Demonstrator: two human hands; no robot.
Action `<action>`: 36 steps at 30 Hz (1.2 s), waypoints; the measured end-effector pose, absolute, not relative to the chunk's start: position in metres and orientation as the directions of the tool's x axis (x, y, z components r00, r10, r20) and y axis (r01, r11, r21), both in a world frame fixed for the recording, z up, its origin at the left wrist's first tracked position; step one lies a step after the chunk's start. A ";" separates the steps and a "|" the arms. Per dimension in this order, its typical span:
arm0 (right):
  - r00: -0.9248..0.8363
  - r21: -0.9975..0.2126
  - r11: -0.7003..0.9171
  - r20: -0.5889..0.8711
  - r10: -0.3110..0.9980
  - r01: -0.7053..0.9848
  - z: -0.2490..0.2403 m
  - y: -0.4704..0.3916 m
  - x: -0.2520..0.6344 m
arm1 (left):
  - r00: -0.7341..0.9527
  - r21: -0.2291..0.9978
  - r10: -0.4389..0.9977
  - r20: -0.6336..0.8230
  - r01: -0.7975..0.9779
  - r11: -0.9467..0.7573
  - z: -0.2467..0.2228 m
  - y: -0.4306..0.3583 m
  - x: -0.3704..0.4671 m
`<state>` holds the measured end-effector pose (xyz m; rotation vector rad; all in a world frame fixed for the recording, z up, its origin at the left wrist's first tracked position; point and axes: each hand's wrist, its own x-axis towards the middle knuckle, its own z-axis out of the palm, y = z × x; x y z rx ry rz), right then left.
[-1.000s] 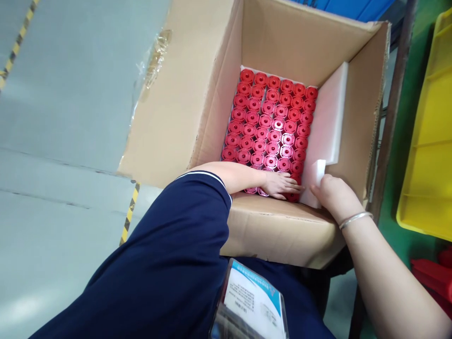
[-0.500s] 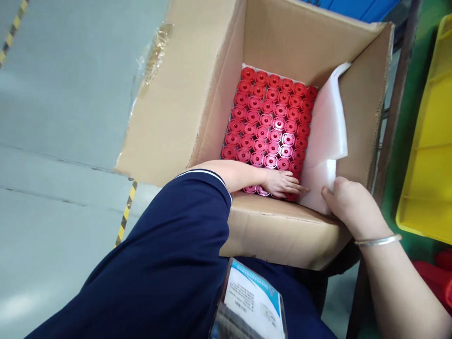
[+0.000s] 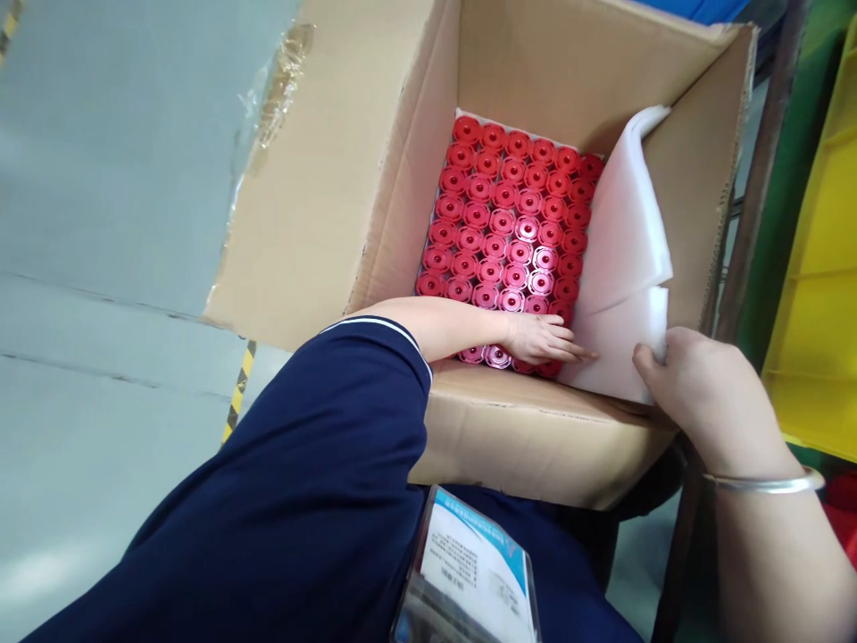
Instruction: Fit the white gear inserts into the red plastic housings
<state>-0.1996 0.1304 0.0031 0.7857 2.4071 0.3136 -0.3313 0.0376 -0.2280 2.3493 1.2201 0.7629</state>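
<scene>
Inside an open cardboard box (image 3: 536,438), several rows of round red parts (image 3: 502,221) stand packed side by side. A white foam sheet (image 3: 619,232) leans up along the box's right side, with a slit in its right edge. My left hand (image 3: 545,339) lies over the lower rows, fingers extended, their tips against the foam's lower part. My right hand (image 3: 696,375) pinches the foam's lower right edge between thumb and fingers; a silver bangle circles that wrist.
The left box flap (image 3: 314,179) spreads outward with torn tape on it. Yellow crates (image 3: 817,295) stand at the right beyond a dark metal bar (image 3: 756,196). A badge (image 3: 472,572) hangs at my front.
My right hand has moved right with the foam's edge, tilting the sheet further toward the box's right wall. My left hand has shifted slightly right, its fingers reaching further onto the foam.
</scene>
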 end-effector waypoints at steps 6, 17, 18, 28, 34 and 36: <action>-0.700 0.345 0.798 -0.388 0.600 0.494 0.011 0.135 -0.197 | 0.465 0.565 0.840 0.280 0.627 -0.536 -0.221 0.047 -0.339; -0.685 0.233 0.732 -0.258 0.681 0.640 0.022 0.147 -0.198 | 0.453 0.562 0.818 0.354 0.596 -0.573 -0.201 0.063 -0.354; -0.682 0.225 0.727 -0.250 0.687 0.649 0.023 0.148 -0.198 | 0.455 0.545 0.812 0.365 0.603 -0.583 -0.200 0.063 -0.354; -0.625 0.212 0.683 -0.282 0.728 0.699 0.029 0.151 -0.199 | 0.460 0.466 0.799 0.388 0.650 -0.600 -0.200 0.062 -0.347; -0.668 0.100 0.696 -0.211 0.713 0.711 0.028 0.148 -0.180 | 0.413 0.478 0.832 0.372 0.683 -0.553 -0.204 0.056 -0.332; -0.695 0.097 0.720 -0.199 0.691 0.687 0.027 0.145 -0.173 | 0.410 0.458 0.832 0.374 0.698 -0.550 -0.207 0.054 -0.327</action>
